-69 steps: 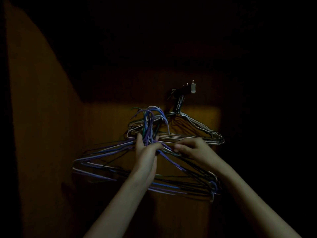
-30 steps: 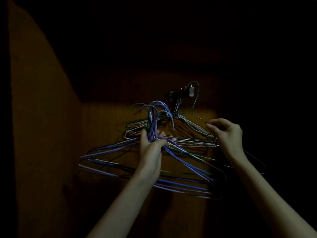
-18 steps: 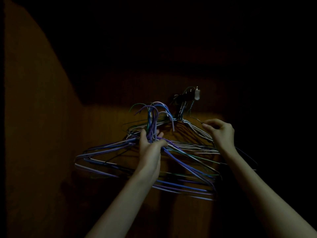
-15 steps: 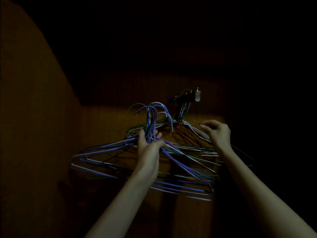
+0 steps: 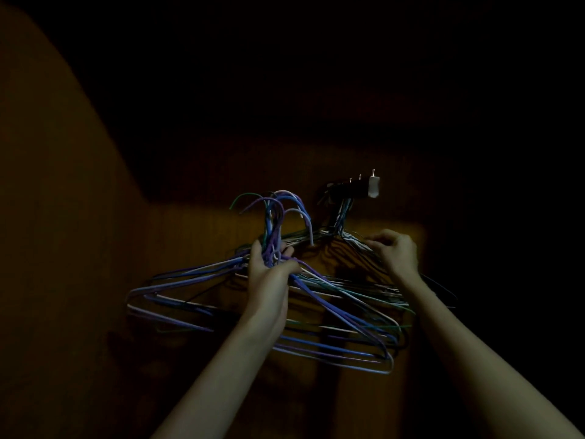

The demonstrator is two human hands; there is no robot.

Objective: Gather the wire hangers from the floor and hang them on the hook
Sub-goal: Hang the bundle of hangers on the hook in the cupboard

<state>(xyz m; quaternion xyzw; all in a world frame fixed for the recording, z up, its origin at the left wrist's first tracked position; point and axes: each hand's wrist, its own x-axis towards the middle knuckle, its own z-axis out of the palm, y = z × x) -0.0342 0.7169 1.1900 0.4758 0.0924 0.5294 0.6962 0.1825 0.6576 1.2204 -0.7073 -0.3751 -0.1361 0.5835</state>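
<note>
Left hand [image 5: 269, 274] is gripping the bundled hanger necks [image 5: 273, 239], hooks pointing up. Right hand [image 5: 395, 251] is pinching a hung hanger's shoulder [image 5: 357, 243]. Wall hook [image 5: 354, 188] is sitting up-right of the bundle, nearer the right hand.

Dim wooden wardrobe interior [image 5: 79, 217], a hook rack [image 5: 354, 188] holding hangers [image 5: 357, 245].

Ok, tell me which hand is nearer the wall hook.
Right. The right hand is just below and right of the wall hook, at the hung hangers; the left hand is lower left, gripping the hanger bundle.
</note>
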